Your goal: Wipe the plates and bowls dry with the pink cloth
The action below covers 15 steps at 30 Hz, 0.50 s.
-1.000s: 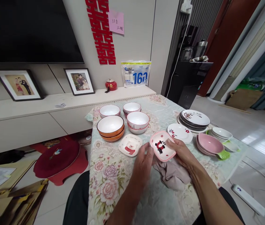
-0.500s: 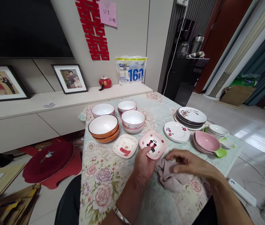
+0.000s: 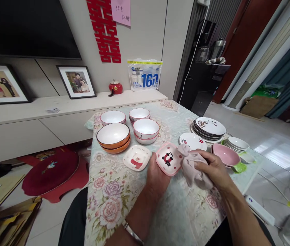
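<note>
My left hand (image 3: 157,177) grips a small square dish (image 3: 169,159) with a pink rim and a black cat picture, cradling it from below and the left. A greyish-pink cloth (image 3: 195,168) is bunched in my right hand (image 3: 213,169), its upper end against the dish's right edge. Just left of the held dish, a similar dish with a bear in a red scarf (image 3: 136,158) lies on the table. Behind the cloth sits a stack of flowered white plates (image 3: 192,140), partly covered from sight.
Stacked orange bowls (image 3: 113,136) and red-rimmed white bowls (image 3: 146,129) stand at the back left of the flowered tablecloth (image 3: 114,201). On the right are dark-edged plates (image 3: 210,126), pink leaf-shaped bowls (image 3: 225,154) and small white bowls (image 3: 238,143).
My right hand has taken up the cloth from the table and brought it to the dish's right edge. The dish has turned a little in my left hand.
</note>
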Motion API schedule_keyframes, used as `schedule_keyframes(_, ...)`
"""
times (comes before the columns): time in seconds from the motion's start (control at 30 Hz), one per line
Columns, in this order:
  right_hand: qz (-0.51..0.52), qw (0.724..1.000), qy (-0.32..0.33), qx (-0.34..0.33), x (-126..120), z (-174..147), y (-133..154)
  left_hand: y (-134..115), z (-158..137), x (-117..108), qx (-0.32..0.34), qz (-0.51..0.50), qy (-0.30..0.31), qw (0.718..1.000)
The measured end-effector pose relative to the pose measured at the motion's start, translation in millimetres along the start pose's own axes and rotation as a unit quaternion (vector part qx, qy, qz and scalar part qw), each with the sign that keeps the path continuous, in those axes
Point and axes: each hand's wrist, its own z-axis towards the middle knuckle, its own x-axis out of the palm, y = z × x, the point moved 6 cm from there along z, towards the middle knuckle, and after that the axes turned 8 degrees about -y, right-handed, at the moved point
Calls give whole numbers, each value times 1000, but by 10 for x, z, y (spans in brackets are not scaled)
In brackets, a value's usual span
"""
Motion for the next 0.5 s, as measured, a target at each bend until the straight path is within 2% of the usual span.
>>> schedule_keyframes(0.07, -88, 993, -52, -66, 132, 33, 47, 38, -7, 9, -10, 9, 22, 1000)
schedule_keyframes(0.1, -156, 979, -63, -116, 247, 29, 96, 55, -13, 15, -14, 17, 33, 999)
schedule_keyframes(0.17, -295, 930, -95, -196, 476, -2, 178, 85, -26, 12, -20, 32, 43, 998)
schedule_keyframes(0.23, -397, 883, -119, -221, 652, -24, 197, 91, -33, -15, -19, 41, 38, 998)
schedule_keyframes(0.27, -420, 869, -126, -227, 711, -29, 197, 83, -34, -29, -14, 44, 39, 998)
schedule_keyframes(0.3, -421, 867, -126, -234, 756, -30, 194, 71, -35, -42, -8, 45, 43, 998)
schedule_keyframes(0.37, -366, 891, -96, -252, 813, -21, 187, 40, -36, -56, 1, 44, 58, 997)
schedule_keyframes(0.43, -278, 925, -25, -259, 851, -3, 174, 14, -38, -67, 1, 38, 66, 997)
schedule_keyframes(0.5, -217, 942, 59, -250, 867, 6, 173, -9, -43, -73, 0, 27, 63, 998)
